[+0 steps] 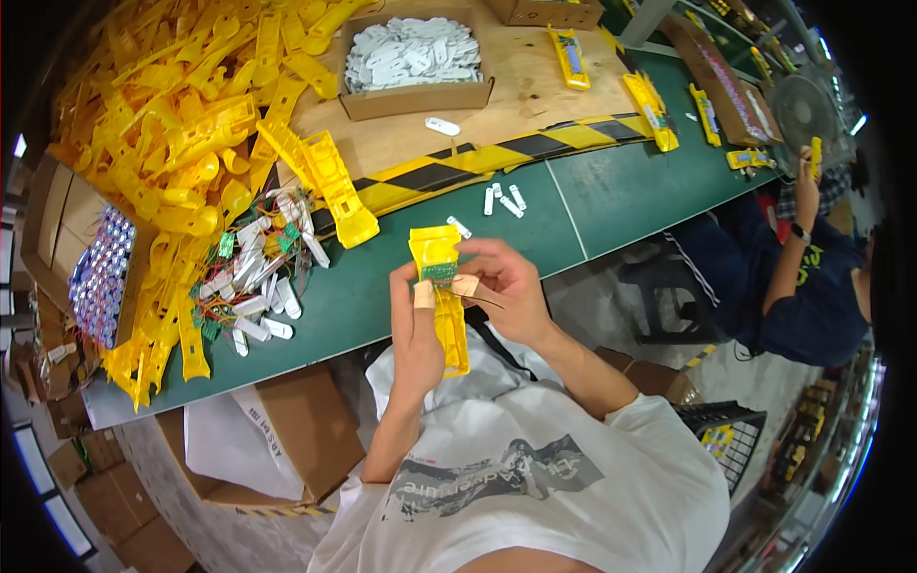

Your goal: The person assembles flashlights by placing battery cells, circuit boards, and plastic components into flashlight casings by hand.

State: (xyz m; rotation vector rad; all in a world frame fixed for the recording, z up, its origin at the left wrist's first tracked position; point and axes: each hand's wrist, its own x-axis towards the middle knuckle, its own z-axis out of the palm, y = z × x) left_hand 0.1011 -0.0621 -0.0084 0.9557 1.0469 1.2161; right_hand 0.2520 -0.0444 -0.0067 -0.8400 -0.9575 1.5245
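Observation:
Both hands hold a long yellow plastic housing (451, 334) in front of my body, at the near edge of the green bench. A small green circuit board (439, 272) lies in its upper part. My left hand (415, 329) grips the housing's left side, the thumb next to the board. My right hand (511, 291) is closed at its right side, thumb and fingers pressing by the board. Tan wraps cover both thumb tips. A thin dark wire (484, 302) sticks out under the right fingers. Beyond the hands lie several small white pieces (511, 199).
Yellow housings (181, 124) are heaped at left, beside wired boards with white parts (253, 272) and a box of shiny cells (100, 277). A carton of white covers (415, 102) stands behind striped tape (497, 153). Another person (812, 286) sits at right.

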